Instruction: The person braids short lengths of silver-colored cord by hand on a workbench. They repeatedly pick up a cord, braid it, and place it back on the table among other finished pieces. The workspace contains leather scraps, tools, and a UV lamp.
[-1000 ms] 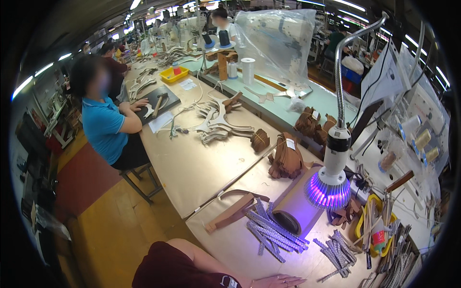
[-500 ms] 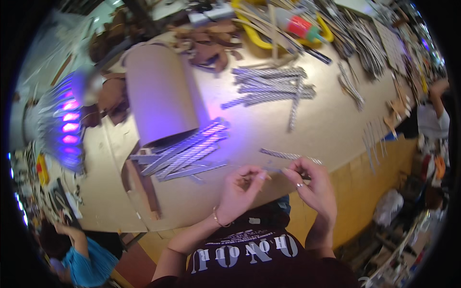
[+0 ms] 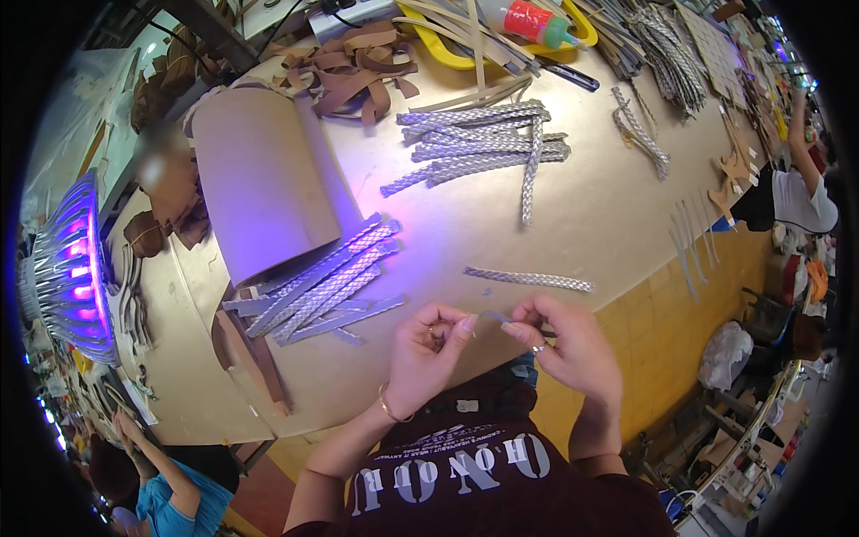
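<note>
Near the table's front edge, my left hand pinches one end of a thin grey strip between thumb and finger. The strip spans the small gap in a slight bend, and its other end is in the closed fingers of my right hand, which wears a ring. Just beyond my hands lies a single silver braided strip, touched by neither. To the left, several flat silver-grey strips lie fanned in a pile under purple light. Further back, a stack of silver braided pieces sits mid-table.
A brown cardboard half-tube stands left, beside a finned lamp glowing purple. Brown leather scraps and a yellow tray with a red-labelled bottle are at the back. Co-workers sit at lower left and far right.
My view has shifted, so the table things sit further left in it. The grey strip between my fingers now shows more clearly, bent upward. The loose braided strip lies still on the table.
</note>
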Motion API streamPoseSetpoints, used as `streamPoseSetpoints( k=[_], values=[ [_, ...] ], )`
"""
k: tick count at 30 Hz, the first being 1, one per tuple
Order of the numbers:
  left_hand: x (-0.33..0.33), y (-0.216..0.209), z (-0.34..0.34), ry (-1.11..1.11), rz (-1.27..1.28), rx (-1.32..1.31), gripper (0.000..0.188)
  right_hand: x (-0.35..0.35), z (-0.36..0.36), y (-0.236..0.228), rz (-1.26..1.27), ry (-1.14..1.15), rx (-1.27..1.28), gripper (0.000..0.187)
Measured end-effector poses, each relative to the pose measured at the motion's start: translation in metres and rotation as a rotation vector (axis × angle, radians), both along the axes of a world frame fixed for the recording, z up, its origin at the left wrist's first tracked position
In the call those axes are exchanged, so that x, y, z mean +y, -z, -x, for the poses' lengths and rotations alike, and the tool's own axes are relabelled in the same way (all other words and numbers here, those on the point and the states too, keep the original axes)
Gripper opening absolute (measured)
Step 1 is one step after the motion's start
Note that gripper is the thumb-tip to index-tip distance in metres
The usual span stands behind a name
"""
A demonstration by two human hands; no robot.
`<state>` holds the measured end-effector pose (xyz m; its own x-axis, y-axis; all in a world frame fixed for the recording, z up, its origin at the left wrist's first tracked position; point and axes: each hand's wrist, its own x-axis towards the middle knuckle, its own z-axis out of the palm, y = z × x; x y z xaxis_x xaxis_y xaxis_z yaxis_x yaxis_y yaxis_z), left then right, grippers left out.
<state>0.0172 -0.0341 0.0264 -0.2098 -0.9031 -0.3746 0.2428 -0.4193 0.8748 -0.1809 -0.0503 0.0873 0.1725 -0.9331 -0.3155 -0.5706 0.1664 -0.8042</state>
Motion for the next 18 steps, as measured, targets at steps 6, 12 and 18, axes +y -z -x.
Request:
streamPoseSetpoints(
  k=[6,12,18],
  values=[
    [-0.002,0.004,0.013,-0.03,0.052,0.004,0.009,-0.002,-0.012,0.008,0.345,-0.039,0.249,0.021],
    [-0.018,0.014,0.005,-0.019,0.76,-0.916,0.02,-0.01,-0.02,0.021,0.064,0.064,0.14,0.018],
    [-0.021,0.024,0.003,0.137,0.861,-1.26,0.035,-0.029,-0.024,0.033,0.019,0.013,0.297,0.017]
  ],
)
